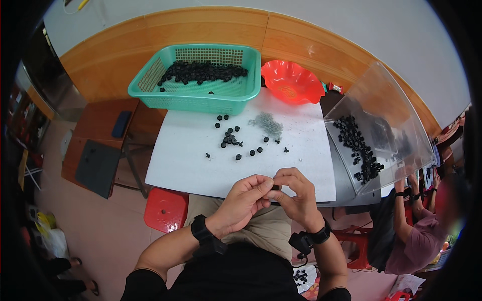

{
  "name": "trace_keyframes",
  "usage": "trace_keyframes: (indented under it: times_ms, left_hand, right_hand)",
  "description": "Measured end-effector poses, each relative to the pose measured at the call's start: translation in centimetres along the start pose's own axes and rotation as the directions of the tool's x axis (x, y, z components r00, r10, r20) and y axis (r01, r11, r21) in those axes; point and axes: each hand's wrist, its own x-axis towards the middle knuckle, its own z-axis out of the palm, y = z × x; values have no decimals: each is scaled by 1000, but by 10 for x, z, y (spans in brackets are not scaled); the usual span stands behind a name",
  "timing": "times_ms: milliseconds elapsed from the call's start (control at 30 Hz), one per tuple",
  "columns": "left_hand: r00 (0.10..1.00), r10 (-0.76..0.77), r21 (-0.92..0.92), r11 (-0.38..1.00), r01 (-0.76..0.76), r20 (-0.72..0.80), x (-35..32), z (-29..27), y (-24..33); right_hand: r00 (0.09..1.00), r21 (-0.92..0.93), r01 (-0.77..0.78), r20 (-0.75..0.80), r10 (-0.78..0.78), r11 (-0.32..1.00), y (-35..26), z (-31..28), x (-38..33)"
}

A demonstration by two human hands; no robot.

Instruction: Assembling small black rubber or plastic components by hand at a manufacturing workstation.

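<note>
Both my hands meet over the near edge of the white sheet, above my lap. Between their fingertips is a small black knob-like part (275,187). My left hand (246,200) pinches it from the left with thumb and fingers; my right hand (296,193) closes on it from the right. Fingers cover most of the part, so its details are hidden. Beyond the hands, several loose black knobs (230,138) lie on the white sheet (186,160). A pile of thin silvery metal pieces, perhaps screws or pins, (267,125) sits just to their right.
A green plastic basket (196,104) with many black parts stands at the back, beside a red wavy-rimmed bowl (292,83). To the right, a clear bin (396,115) holds more black parts. A red stool (165,210) stands at the left; a co-worker (416,236) sits at the right.
</note>
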Motion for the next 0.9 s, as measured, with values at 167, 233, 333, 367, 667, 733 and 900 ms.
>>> trace_keyframes:
  times_ms: [167,233,333,367,667,733,900]
  left_hand:
    - [996,-53,-1,999,53,67,-3,-1,8]
    - [997,-48,15,999,48,57,-3,-4,10]
    - [999,-25,26,999,24,41,-1,-9,12]
    - [999,-7,22,1000,6,36,-1,-10,12]
    - [995,28,-85,996,-37,-99,3,3,19]
    - [997,28,-83,996,-34,-77,3,2,18]
    - [998,18,-85,996,-23,-55,1,-2,16]
  right_hand:
    - [999,130,-2,47,-4,992,4,0,-2]
    - [996,213,7,89,-26,977,6,0,0]
    - [965,418,-249,185,186,874,-5,-2,9]
    - [965,416,-248,188,184,875,-3,-5,15]
    - [978,-478,-187,-6,210,858,51,-20,79]
    - [982,-543,-154,7,188,825,62,-17,84]
    - [970,-579,-168,49,240,798,70,-14,94]
